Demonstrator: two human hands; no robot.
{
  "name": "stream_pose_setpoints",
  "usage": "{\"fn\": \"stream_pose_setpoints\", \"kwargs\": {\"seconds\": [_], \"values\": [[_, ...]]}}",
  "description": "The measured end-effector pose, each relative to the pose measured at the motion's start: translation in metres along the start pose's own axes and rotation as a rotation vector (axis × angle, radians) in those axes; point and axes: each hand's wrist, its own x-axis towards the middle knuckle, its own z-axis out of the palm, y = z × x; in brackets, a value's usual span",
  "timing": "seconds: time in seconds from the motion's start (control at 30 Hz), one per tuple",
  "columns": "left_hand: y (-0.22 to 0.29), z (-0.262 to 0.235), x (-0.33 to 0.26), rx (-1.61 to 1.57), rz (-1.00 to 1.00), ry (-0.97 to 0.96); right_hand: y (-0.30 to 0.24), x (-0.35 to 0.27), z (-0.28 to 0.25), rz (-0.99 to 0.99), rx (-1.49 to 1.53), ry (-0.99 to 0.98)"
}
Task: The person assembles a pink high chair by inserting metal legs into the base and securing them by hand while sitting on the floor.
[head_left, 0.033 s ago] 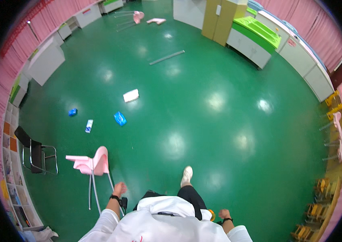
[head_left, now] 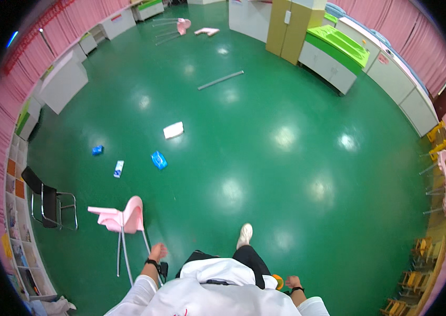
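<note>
Person's own body, seen from above: left hand hanging low at the side, fingers loosely curled and empty, dark band behind them at the wrist; right hand low at the hip, fingers curled, dark wristband behind; both forearms white-sleeved.

Left hand beside pink highchair

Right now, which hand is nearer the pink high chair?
Left. The left hand hangs just right of the pink high chair, close to its legs. The right hand is on the far side of the person's body, well away from it.
</note>
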Motion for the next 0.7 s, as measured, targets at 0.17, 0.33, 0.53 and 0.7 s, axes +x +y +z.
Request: {"fn": "stream_pose_setpoints", "kwargs": {"seconds": [0.17,0.33,0.53,0.7], "values": [[0.053,0.065,-0.009,-0.041,-0.056,-0.095,-0.118,0.142,-0.051,-0.436,-0.657,0.019],[0.073,0.064,-0.005,-0.192,-0.134,0.078,-0.404,0.151,-0.027,-0.614,-0.619,0.131],[0.115,0.077,0.108,-0.145,-0.192,0.121,-0.612,0.140,-0.021,-0.879,-0.492,0.219],[0.286,0.125,0.179,-0.285,-0.114,0.207,-0.657,0.162,-0.047,-0.583,-0.734,0.086]]}}
